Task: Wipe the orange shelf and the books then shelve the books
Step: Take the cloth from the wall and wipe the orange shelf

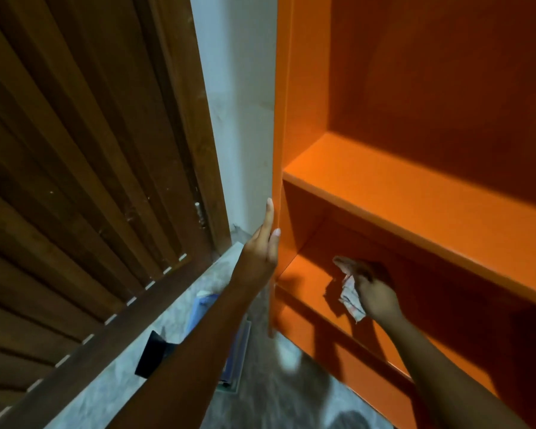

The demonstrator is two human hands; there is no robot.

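Note:
The orange shelf (415, 193) fills the right half of the view, its compartments bare. My right hand (375, 292) reaches into a lower compartment, shut on a crumpled pale cloth (350, 297) held just above that compartment's floor. My left hand (260, 252) lies flat against the shelf's left outer side, fingers straight and pointing up, thumb over the front edge. Books (234, 351) lie stacked on the floor below my left forearm, mostly hidden by it; a blue cover shows.
A dark wooden slatted door (90, 181) fills the left side. A white wall strip (242, 103) separates it from the shelf. A black object (150, 354) rests on the grey marbled floor (270, 397) beside the books.

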